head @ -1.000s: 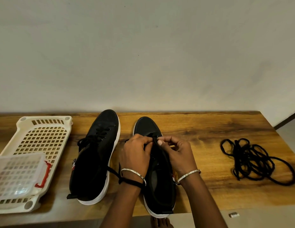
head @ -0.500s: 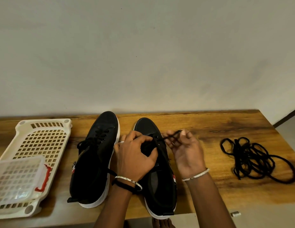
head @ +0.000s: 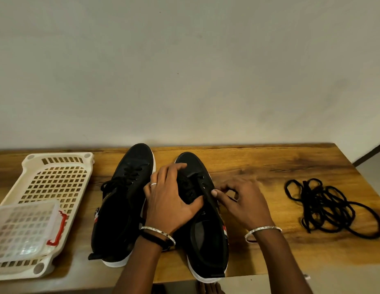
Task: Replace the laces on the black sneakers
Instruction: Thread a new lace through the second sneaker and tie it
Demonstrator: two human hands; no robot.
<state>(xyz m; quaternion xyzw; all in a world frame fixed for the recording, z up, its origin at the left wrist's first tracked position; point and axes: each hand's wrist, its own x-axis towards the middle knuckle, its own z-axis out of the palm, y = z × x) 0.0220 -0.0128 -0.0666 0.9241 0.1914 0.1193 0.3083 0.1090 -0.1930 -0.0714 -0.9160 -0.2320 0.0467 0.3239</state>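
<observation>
I see the right sneaker [head: 206, 240] at 6 o'clock on the tabletop [head: 259, 166], its toe toward 12. The left hand [head: 170, 200] grips its front, with the fingers curled over the tongue. The right hand [head: 246, 206] pinches its eyelet edge on the 3 o'clock side. The left sneaker [head: 125, 200], with its lace in, stands just beside it at 9 o'clock. The loose laces [head: 325, 206] lie at 3 o'clock.
</observation>
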